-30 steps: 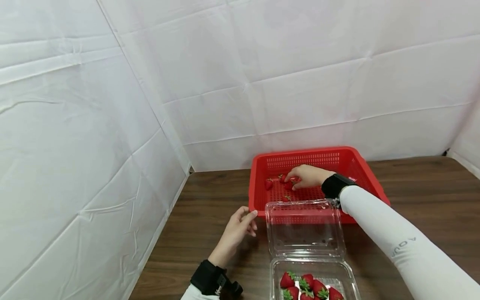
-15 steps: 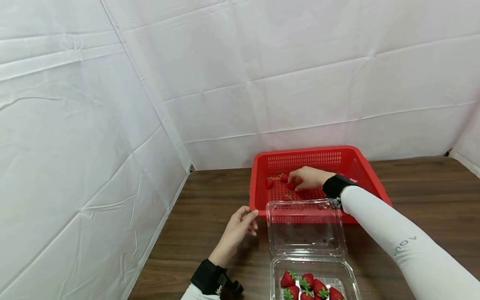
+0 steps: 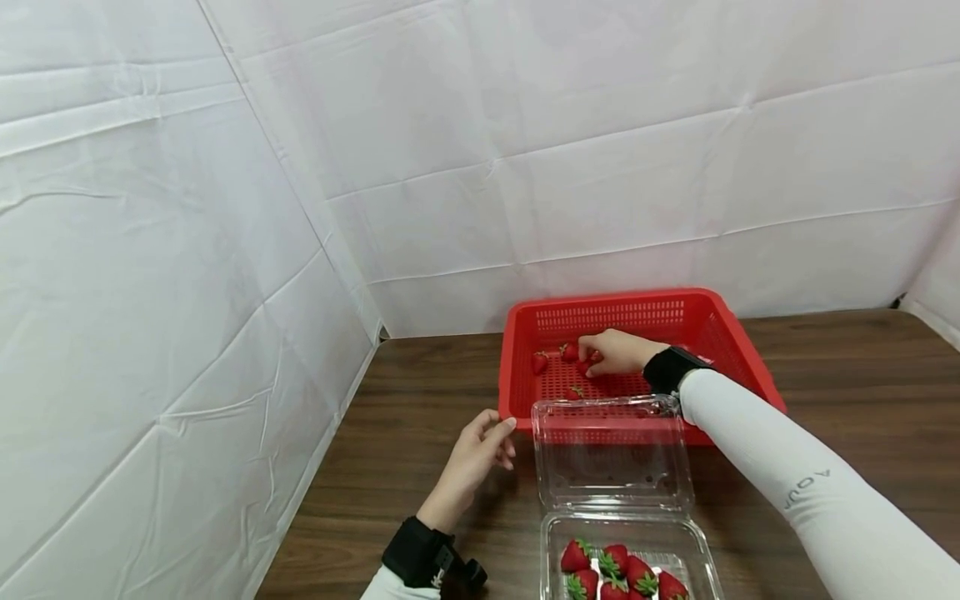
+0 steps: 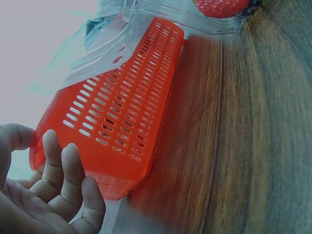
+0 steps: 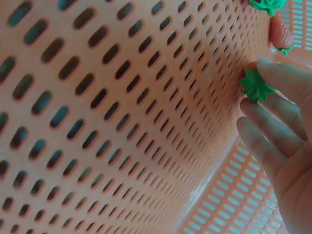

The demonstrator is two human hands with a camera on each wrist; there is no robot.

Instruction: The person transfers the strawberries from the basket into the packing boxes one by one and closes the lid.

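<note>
Right hand [image 3: 618, 353] fingers curl round a strawberry [image 5: 254, 84] on the red basket [image 3: 705, 321] floor, apparently pinching it. Left hand [image 3: 476, 458] relaxed, thumb at basket's corner, holding nothing. Risk: weak pinch drops the berry before the clamshell [image 3: 701, 542]; squeezing bruises it.

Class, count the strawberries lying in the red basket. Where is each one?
4: one at left, one at back, one in the right hand fingers, one near the front. The hand may hide more.
</note>
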